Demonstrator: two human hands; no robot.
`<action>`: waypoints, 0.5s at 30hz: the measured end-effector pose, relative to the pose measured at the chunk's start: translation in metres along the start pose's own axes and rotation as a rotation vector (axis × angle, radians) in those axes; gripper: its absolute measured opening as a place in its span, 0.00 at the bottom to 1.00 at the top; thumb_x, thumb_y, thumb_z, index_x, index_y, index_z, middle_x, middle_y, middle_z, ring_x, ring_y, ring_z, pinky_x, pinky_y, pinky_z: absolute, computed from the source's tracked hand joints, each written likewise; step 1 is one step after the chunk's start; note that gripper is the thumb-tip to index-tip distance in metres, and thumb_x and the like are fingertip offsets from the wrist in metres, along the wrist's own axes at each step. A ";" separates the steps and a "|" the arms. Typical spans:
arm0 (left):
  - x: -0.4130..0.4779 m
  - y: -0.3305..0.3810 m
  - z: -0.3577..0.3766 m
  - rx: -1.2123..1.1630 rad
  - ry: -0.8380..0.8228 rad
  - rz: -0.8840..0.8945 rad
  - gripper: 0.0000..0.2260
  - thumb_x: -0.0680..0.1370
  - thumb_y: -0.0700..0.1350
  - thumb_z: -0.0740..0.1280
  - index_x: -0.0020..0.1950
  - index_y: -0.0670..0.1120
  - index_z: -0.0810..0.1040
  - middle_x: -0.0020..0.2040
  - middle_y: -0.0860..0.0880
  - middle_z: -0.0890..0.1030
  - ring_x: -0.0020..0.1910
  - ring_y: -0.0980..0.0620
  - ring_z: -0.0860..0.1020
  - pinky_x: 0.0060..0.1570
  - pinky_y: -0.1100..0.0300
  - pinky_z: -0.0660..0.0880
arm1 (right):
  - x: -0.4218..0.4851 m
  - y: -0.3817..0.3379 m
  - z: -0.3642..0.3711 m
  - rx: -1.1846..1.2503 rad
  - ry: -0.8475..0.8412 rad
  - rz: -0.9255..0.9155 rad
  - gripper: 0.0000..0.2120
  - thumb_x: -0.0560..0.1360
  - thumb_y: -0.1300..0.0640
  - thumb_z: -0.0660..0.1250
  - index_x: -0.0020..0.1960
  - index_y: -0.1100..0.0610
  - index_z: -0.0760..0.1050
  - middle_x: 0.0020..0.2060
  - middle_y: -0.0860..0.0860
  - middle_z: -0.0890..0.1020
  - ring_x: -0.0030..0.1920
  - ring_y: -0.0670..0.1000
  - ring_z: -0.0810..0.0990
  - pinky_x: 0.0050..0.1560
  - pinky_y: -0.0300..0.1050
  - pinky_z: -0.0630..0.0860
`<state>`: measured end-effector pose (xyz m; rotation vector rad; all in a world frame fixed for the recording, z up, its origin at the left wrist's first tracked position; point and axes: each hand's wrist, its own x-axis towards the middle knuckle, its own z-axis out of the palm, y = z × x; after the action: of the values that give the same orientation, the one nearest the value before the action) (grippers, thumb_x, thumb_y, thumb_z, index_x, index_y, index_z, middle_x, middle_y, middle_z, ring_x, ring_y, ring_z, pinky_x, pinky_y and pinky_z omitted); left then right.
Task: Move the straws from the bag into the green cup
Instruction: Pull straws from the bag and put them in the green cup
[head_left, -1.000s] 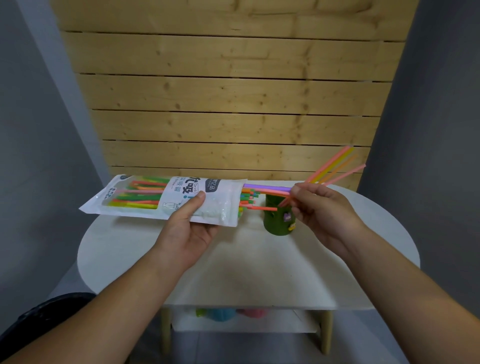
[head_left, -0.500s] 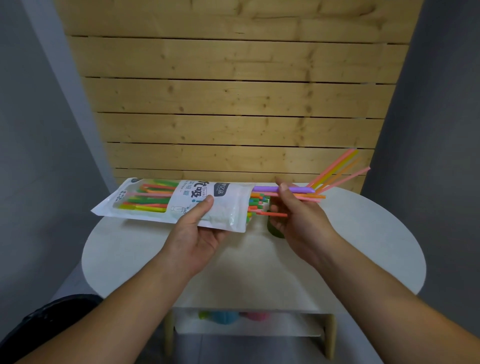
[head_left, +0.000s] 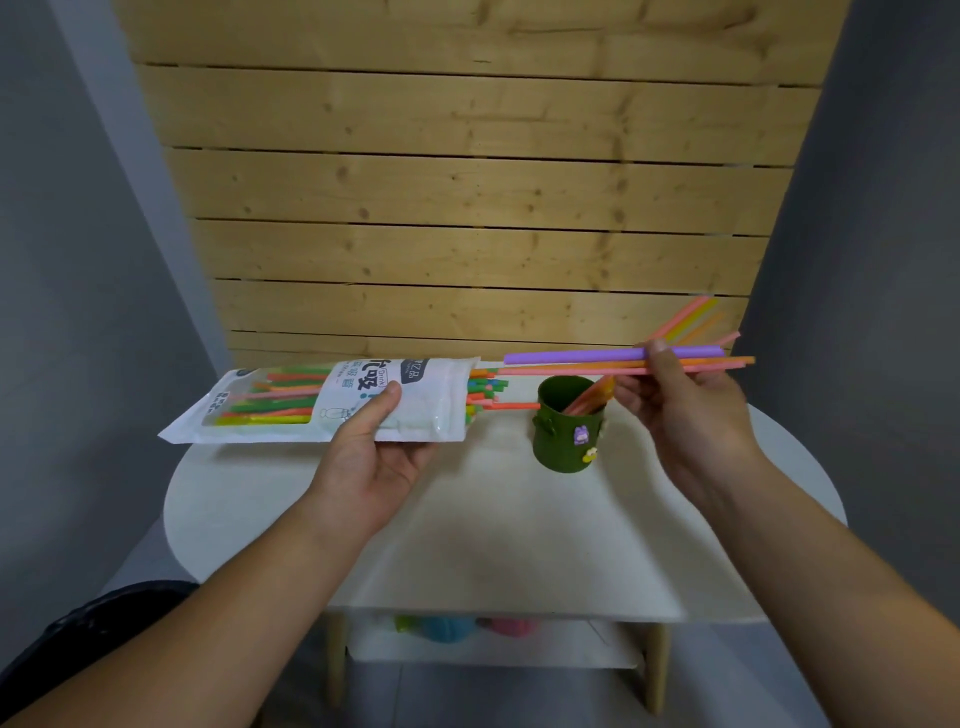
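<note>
My left hand (head_left: 374, 452) holds the white straw bag (head_left: 332, 400) level above the table, its open mouth facing right with coloured straw ends sticking out. My right hand (head_left: 680, 405) pinches a purple straw (head_left: 571, 356) together with an orange and a pink one, held level just right of the bag's mouth and above the green cup (head_left: 569, 436). The cup stands on the white table (head_left: 493, 530) with several pink, yellow and orange straws (head_left: 685, 317) leaning out of it up to the right.
A wooden slat wall (head_left: 467, 208) rises right behind the table. Grey walls close in on both sides. On a lower shelf (head_left: 488, 644) under the tabletop lie some colourful objects.
My right hand has pulled the purple, orange and pink straws out of the bag and moved right, uncovering the green cup. The bag stays held in my left hand.
</note>
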<state>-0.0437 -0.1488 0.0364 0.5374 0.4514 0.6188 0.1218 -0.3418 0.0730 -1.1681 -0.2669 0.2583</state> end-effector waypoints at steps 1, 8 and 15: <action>0.001 0.001 -0.001 0.001 0.003 0.006 0.14 0.78 0.40 0.69 0.64 0.45 0.79 0.56 0.45 0.87 0.57 0.46 0.84 0.53 0.46 0.82 | 0.002 -0.002 -0.005 -0.009 0.020 -0.010 0.09 0.81 0.56 0.64 0.50 0.62 0.78 0.39 0.55 0.82 0.36 0.48 0.83 0.42 0.40 0.82; 0.003 -0.003 -0.002 0.011 0.017 0.021 0.16 0.78 0.40 0.69 0.66 0.45 0.78 0.56 0.45 0.87 0.56 0.46 0.85 0.53 0.43 0.81 | 0.010 -0.018 -0.036 -0.233 0.208 -0.151 0.11 0.81 0.52 0.64 0.47 0.58 0.78 0.36 0.53 0.81 0.35 0.49 0.82 0.45 0.44 0.82; -0.003 -0.014 0.004 0.046 0.001 -0.006 0.16 0.78 0.39 0.70 0.65 0.47 0.77 0.55 0.45 0.87 0.53 0.46 0.86 0.45 0.48 0.84 | 0.009 -0.022 -0.038 -0.500 0.229 -0.262 0.13 0.81 0.51 0.63 0.46 0.58 0.79 0.36 0.53 0.82 0.36 0.51 0.84 0.41 0.43 0.80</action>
<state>-0.0380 -0.1615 0.0318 0.5794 0.4688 0.6040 0.1442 -0.3805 0.0802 -1.6233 -0.2877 -0.1859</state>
